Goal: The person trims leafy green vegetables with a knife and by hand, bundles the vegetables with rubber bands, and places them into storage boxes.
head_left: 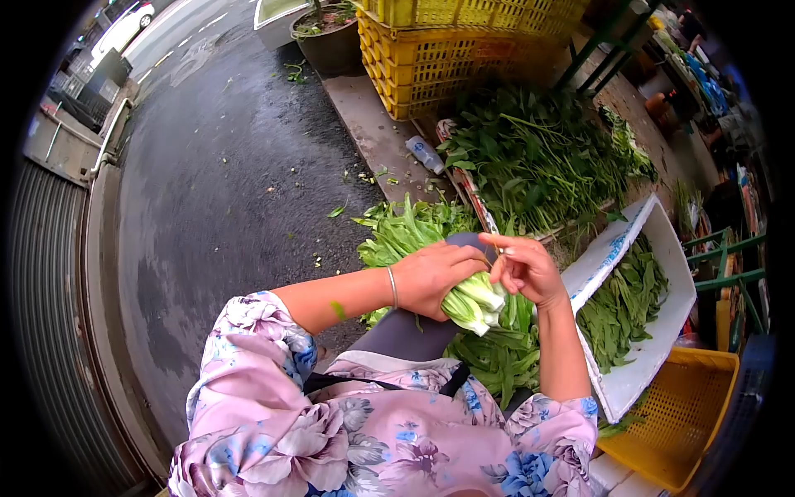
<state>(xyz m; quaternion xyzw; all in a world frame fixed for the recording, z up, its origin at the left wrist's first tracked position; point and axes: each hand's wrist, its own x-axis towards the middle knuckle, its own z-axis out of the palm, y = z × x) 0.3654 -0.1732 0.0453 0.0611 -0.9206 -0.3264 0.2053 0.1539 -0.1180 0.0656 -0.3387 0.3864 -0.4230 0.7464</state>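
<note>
A bunch of long-leaf lettuce (pixel 474 303) lies across my lap, its pale cut stems toward me and its green leaves (pixel 397 236) pointing away. My left hand (pixel 436 277), with a bangle at the wrist, is wrapped over the bunch from the left. Just right of the stems, my right hand (pixel 523 267) is closed, with thumb and fingers pinching a thin brownish band (pixel 492 250) that runs toward the bunch. How far the band goes round the stems is hidden by my left fingers. More loose green leaves (pixel 501 360) are under and beside the bunch.
A white foam box (pixel 609 257) of leafy greens tilts at my right, above a yellow basket (pixel 675 414). Dark greens (pixel 530 157) are heaped ahead, near a plastic bottle (pixel 425 154). Yellow crates (pixel 414 70) are stacked behind. Wet pavement (pixel 224 207) stretches along my left.
</note>
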